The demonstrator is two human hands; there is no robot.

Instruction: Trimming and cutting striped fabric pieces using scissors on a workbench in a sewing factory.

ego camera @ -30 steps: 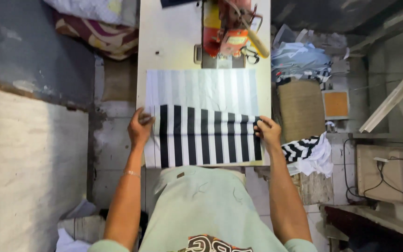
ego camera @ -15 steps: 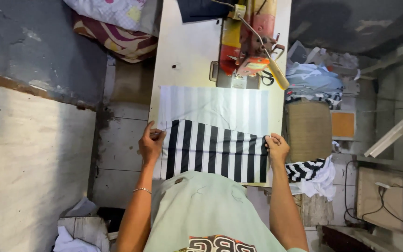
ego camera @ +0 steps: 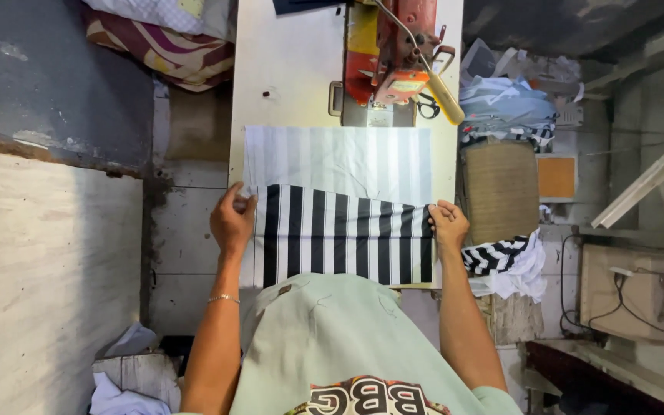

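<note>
- The left hand [ego camera: 232, 220] pinches the left edge of the striped cloth [ego camera: 343, 215], thumb on top and fingers curled under the fold. That grip reads as a way to keep the fold line taut on that side.
- The cloth lies flat on the pale sewing table [ego camera: 286, 69], directly in front of the person. Its near part is folded over so that the bold black-and-white face shows, while the far part shows the faint, washed-out reverse. The folded flap runs slightly aslant, deeper on the left than on the right.
- The red sewing machine [ego camera: 393, 46] stands at the far edge of the table, just beyond the cloth, with a pair of scissors [ego camera: 426, 105] beside its base.
- The right hand [ego camera: 447, 224] grips the cloth's right edge at the fold, fingers closed on it. With both hands at opposite ends, the fold seems to be held stretched between them.
- More striped fabric [ego camera: 501, 257] hangs off the right of the table, near a brown woven surface [ego camera: 501, 188].
- Compared with half a second ago, the hands hold the same two ends; the view has shifted so the table sits more centrally, and the fold line looks much as it did.
</note>
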